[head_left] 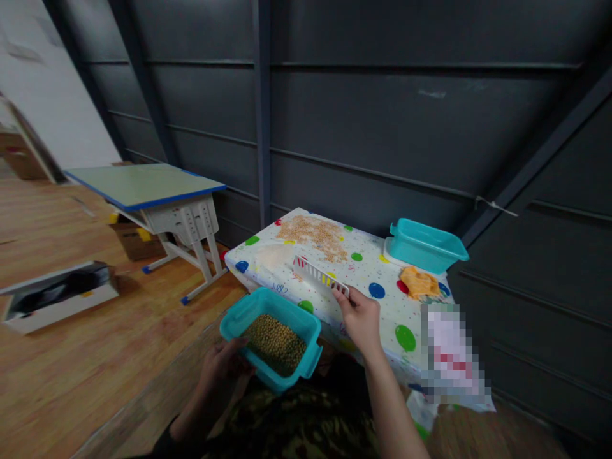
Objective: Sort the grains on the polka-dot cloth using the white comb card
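From my distant place, I see the left hand (224,368) gripping a turquoise plastic basin (253,306) at its near left corner, thumb over the rim. This basin, rectangular with rounded corners, is in front of the body, just beside the table, and contains round, yellowish beans (277,341). The right hand (361,315) pinches one end of a thin white slotted strip (318,275), held above the table.

The glossy tablecloth (382,328) has printed balloons. On it lie loose beans (313,231), a smooth pale patch (277,256) whose material I cannot tell, a crumpled orange cloth (418,282) and a second turquoise basin (425,252). Behind stands a dark panelled wall (358,127); to the left, a desk (148,182) with blue edging on a wood-patterned floor (157,331).

The curly print on the tablecloth is too small for me to read, and one pixelated area (452,357) hides its details.
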A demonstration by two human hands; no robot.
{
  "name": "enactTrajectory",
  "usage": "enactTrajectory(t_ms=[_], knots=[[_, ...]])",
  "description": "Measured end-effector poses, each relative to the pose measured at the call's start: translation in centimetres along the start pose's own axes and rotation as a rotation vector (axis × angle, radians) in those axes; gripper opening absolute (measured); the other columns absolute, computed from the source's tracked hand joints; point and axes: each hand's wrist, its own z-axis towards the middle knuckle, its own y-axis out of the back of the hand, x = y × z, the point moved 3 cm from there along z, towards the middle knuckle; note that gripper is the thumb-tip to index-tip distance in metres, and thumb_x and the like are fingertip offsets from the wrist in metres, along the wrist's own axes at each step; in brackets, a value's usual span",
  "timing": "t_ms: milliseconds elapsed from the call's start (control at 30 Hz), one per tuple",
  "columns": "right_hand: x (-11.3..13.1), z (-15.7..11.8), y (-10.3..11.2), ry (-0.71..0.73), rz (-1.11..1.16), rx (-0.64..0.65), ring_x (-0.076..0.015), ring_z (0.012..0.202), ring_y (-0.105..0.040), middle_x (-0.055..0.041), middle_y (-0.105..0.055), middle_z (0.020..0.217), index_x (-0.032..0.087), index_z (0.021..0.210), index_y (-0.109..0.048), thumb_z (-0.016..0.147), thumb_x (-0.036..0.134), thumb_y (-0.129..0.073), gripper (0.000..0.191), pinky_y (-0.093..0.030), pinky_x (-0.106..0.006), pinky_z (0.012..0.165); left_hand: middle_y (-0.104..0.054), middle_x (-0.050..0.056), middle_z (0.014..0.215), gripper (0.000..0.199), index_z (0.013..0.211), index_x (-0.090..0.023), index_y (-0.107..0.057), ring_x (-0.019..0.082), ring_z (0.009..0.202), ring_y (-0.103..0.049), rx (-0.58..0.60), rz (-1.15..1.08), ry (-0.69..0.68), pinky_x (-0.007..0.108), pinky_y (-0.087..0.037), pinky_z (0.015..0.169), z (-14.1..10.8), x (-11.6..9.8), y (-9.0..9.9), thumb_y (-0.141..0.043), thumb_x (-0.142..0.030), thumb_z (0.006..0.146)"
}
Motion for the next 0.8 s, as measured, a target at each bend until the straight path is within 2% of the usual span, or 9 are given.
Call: enactTrajectory(t_ms=[133,233,367,467,533,700,800], knots=[[0.2,-0.3,0.3,0.012,0.017,0.023,-0.0195,0.056,-0.054,-0.0005,-0.065,0.058,0.025,0.075,-0.083,0.11,0.076,-0.077,0.063,-0.044,-0.031,0.058,-0.067,0.002,0.048,0.045,0.048,-0.03,-0.07,0.02,0.043,-0.062,-0.021,-0.036,-0.004,0.036,-0.06,0.049,0.1,0.3,0.1,-0.107,-0.043,0.069],[0.5,-0.9,0.5,0.021,0.047,0.039,-0.0207,0.056,-0.06,-0.0019,-0.073,0.062,0.024,0.082,-0.091,0.111,0.069,-0.078,0.055,-0.047,-0.031,0.058,-0.069,0.002,0.049,0.043,0.052,-0.03,-0.071,0.021,0.044,-0.064,-0.012,-0.031,0.0,0.036,-0.06,0.049,0.3,0.7,0.1,-0.107,-0.045,0.07],[0.8,-2.3,0.6,0.039,0.078,0.063,-0.0242,0.061,-0.074,-0.0041,-0.085,0.071,0.024,0.092,-0.1,0.111,0.058,-0.081,0.043,-0.057,-0.031,0.062,-0.07,0.001,0.052,0.043,0.06,-0.028,-0.074,0.021,0.046,-0.066,-0.021,-0.049,-0.018,0.035,-0.06,0.05,1.0,1.4,0.3,-0.11,-0.05,0.066],[0.6,-3.0,0.7,0.046,0.102,0.053,-0.028,0.072,-0.085,-0.007,-0.096,0.087,0.026,0.098,-0.103,0.11,0.05,-0.081,0.035,-0.065,-0.033,0.068,-0.066,-0.001,0.049,0.045,0.058,-0.028,-0.069,0.021,0.043,-0.062,-0.072,-0.061,-0.003,0.036,-0.057,0.047,1.9,2.2,0.6,-0.108,-0.051,0.06],[0.3,-2.9,0.8,0.05,0.094,0.015,-0.0296,0.075,-0.087,-0.0082,-0.097,0.091,0.027,0.1,-0.104,0.109,0.049,-0.081,0.033,-0.067,-0.034,0.071,-0.062,-0.001,0.045,0.044,0.055,-0.03,-0.066,0.021,0.04,-0.058,-0.111,-0.057,0.009,0.037,-0.055,0.044,2.2,2.6,0.6,-0.105,-0.051,0.057],[-1.0,-0.8,0.8,0.02,-0.003,-0.158,-0.0289,0.067,-0.079,-0.0106,-0.093,0.083,0.025,0.094,-0.099,0.108,0.062,-0.078,0.045,-0.063,-0.036,0.068,-0.066,-0.002,0.049,0.042,0.06,-0.028,-0.073,0.021,0.043,-0.063,-0.08,-0.064,-0.021,0.035,-0.058,0.047,1.3,1.9,0.1,-0.108,-0.051,0.065],[-1.4,0.1,0.4,0.012,-0.049,-0.159,-0.0245,0.057,-0.066,-0.0066,-0.08,0.067,0.024,0.085,-0.093,0.11,0.071,-0.075,0.055,-0.055,-0.034,0.062,-0.067,-0.002,0.048,0.042,0.056,-0.029,-0.071,0.019,0.042,-0.062,-0.064,-0.06,-0.018,0.032,-0.057,0.047,0.5,1.0,-0.1,-0.108,-0.045,0.065]])
